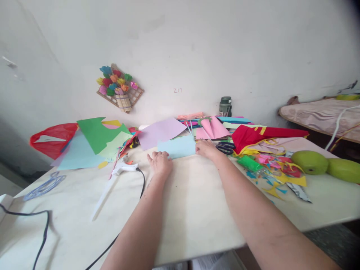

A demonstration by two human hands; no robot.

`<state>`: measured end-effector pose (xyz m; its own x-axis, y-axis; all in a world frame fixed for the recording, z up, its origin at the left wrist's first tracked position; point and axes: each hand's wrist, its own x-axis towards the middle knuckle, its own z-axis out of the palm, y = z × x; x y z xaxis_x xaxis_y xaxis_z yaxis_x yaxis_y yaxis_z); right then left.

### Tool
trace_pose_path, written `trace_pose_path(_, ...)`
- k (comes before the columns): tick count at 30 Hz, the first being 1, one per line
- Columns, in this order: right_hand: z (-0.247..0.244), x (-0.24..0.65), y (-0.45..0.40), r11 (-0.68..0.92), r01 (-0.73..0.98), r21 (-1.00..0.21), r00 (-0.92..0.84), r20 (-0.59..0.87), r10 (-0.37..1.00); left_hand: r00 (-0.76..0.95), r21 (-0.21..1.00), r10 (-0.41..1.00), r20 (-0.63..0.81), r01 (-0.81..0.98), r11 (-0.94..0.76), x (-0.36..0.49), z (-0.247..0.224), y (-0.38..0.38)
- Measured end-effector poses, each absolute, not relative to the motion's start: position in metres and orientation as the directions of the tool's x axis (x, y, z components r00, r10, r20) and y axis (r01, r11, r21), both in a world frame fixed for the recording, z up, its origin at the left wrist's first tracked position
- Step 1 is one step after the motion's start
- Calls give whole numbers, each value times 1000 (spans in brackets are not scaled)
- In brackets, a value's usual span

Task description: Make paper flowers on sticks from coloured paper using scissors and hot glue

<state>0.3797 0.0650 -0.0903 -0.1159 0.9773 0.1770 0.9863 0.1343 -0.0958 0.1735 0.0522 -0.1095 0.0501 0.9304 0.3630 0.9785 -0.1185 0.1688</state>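
A light blue sheet of paper lies near the middle of the table, between my two hands. My left hand rests at its left lower edge with the fingers spread. At the sheet's right edge is my right hand, its fingers pressed together on the paper's corner. Just right of that hand lie dark-handled scissors. A lilac sheet is behind the blue one, and a pink sheet with a rolled pink piece sits behind my right hand. Thin white sticks lean behind the blue sheet.
A white glue gun with a black cord lies left of my left hand. Green paper and a red bag are farther left. Colored scraps, red cloth and green mangoes lie right. A bottle stands behind.
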Motion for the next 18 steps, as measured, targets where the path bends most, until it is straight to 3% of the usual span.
trace_pose_path(6, -94, 375, 70, 130, 986, -105, -97, 274, 957, 77, 239, 958, 276, 960, -146, 165, -110, 59)
trace_pose_path(11, -103, 335, 73, 344, 869, -355, -231, 323, 918, 49, 266, 970, 239, 957, -114, 163, -111, 63)
trace_pose_path(15, -122, 311, 80, 339, 817, -466, -214, 299, 930, 39, 312, 978, 205, 945, -103, 158, -113, 69)
trace_pose_path(18, -131, 309, 86, 298, 806, -511, -170, 283, 944, 74, 430, 980, 183, 891, -147, 148, -115, 74)
